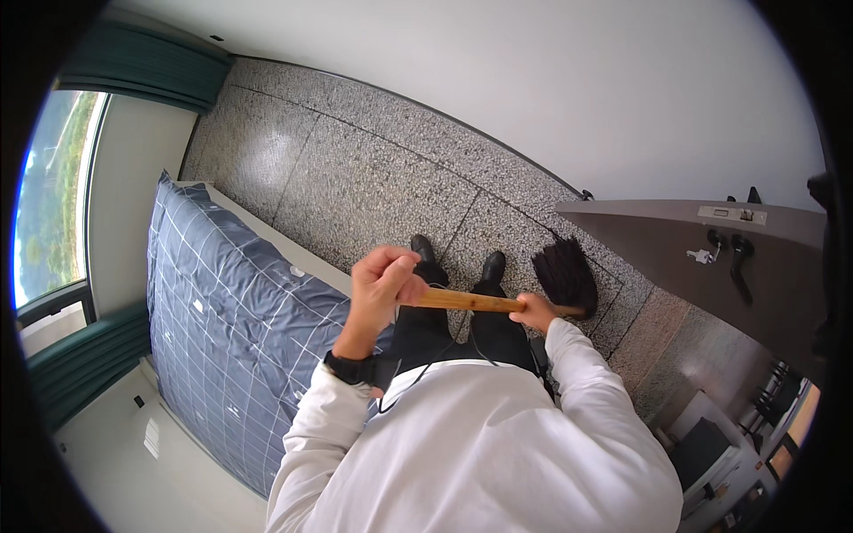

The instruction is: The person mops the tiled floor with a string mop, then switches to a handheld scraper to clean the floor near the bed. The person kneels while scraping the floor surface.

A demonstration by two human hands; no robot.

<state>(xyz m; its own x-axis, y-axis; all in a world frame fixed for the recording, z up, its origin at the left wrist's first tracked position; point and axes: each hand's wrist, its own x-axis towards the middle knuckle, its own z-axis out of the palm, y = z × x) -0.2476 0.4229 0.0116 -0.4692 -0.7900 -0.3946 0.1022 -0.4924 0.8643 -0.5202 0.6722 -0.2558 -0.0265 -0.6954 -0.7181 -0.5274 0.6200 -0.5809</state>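
Note:
A broom with a pale wooden or bamboo handle (470, 301) lies across the front of my body. My left hand (386, 283), with a black band on its wrist, is curled around the handle's upper end, which its fingers hide. Lower on the handle, my right hand (535, 313) grips it with closed fingers. Dark bristles (566, 276) of the broom rest on the speckled floor (373, 173), to the right of my black shoes. A thin dark cord hangs over my white top.
A bed with a blue-grey checked cover (233, 306) stands close on the left, beyond it a window (56, 193) and green curtains (153, 63). A white wall (533, 86) runs ahead. On the right stands an open brown door (673, 240) with keys (700, 256); furniture lies beyond.

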